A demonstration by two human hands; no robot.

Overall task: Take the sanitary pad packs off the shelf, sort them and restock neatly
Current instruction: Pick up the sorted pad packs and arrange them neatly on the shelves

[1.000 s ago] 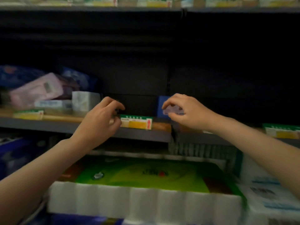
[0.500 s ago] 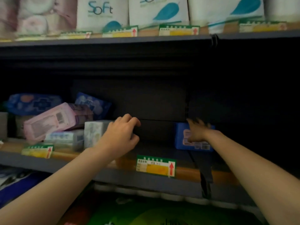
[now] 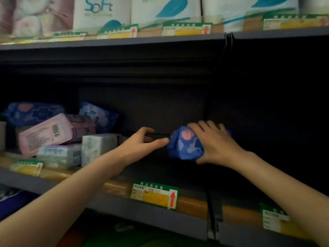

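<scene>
My right hand (image 3: pixel 216 142) grips a blue sanitary pad pack (image 3: pixel 185 145) with a pink striped circle, held deep in the dark middle shelf (image 3: pixel 114 202). My left hand (image 3: pixel 142 143) reaches in beside it with fingers stretched out, its fingertips close to the pack's left end and holding nothing. At the shelf's left lies a loose heap: a pink pack (image 3: pixel 46 133) tilted on top, two blue packs (image 3: pixel 33 112) (image 3: pixel 98 115) behind it, a white box (image 3: pixel 97 147) and a pale flat pack (image 3: pixel 59 155) in front.
Price tags (image 3: pixel 154 195) hang on the shelf's front edge. A black divider (image 3: pixel 214 209) splits the shelf just right of centre. The shelf above holds white tissue packs (image 3: pixel 101 13). Green packaging shows below the shelf.
My right hand has taken hold of the blue pack at the back and pulled it forward and left. My left hand has stretched right toward it. The view has moved closer.
</scene>
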